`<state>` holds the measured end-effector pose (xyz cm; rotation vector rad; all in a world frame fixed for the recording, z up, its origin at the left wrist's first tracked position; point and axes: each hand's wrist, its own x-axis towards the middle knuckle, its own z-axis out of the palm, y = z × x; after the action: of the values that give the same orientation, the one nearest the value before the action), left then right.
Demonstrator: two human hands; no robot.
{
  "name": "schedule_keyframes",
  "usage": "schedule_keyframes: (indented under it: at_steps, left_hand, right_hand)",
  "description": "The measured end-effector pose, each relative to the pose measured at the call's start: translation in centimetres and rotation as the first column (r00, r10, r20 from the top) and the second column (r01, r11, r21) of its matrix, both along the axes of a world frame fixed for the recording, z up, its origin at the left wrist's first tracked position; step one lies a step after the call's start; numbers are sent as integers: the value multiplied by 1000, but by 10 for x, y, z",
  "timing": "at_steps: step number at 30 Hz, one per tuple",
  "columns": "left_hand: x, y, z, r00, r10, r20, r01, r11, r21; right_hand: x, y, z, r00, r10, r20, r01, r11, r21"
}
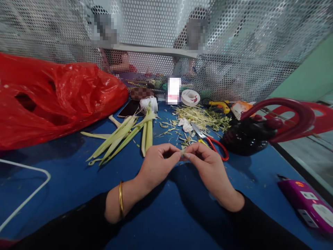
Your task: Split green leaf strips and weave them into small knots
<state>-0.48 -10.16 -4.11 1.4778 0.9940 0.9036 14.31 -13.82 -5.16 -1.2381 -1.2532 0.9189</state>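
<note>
My left hand (159, 164) and my right hand (208, 166) meet fingertip to fingertip above the blue table (166, 215). Between the pinched fingers of both is a tiny pale green bit (182, 152), too small to name. Just beyond my right hand lie scissors (217, 147) with red handles, blades pointing away. Past them spreads a heap of thin plant trimmings (195, 116), with a crumpled white tissue (185, 124) at its near side. Long pale green leaf strips (114, 139) and a thicker stalk (147, 135) rest to the left of my left hand.
A red plastic bag (59, 97) fills the left. A white string spool (149, 104), a dark phone (130, 108), a ribbon roll (190, 97) and a lit screen (173, 90) stand behind. At right are a dark pot (247, 137) with a maroon handle and a purple power strip (307, 203).
</note>
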Motion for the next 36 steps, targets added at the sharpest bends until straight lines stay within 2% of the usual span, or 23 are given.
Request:
schedule_keyframes:
  at_steps: [4,9,17,28,31,36]
  left_hand:
    - [-2,0,-3,988,30,-151,2,979,206]
    - [-3,0,-1,973,52,-226,21,951,310]
    - [-4,0,-4,964,104,-246,6,912,410]
    - [-3,2,-5,959,93,-269,66,847,528]
    - [-2,2,-6,961,106,-256,55,833,550]
    - [-2,1,-6,968,107,-226,40,825,564]
  right_hand:
    - [1,1,-1,999,-35,-17,34,998,-46]
    - [0,1,-2,995,-98,-7,97,995,-37]
    - [0,1,-1,998,-57,20,58,997,-53]
    - [0,3,-3,991,-56,-124,39,991,-131]
    - [0,3,-3,971,-71,-227,33,985,-167]
    - [1,3,-3,939,-21,-342,-63,971,-231]
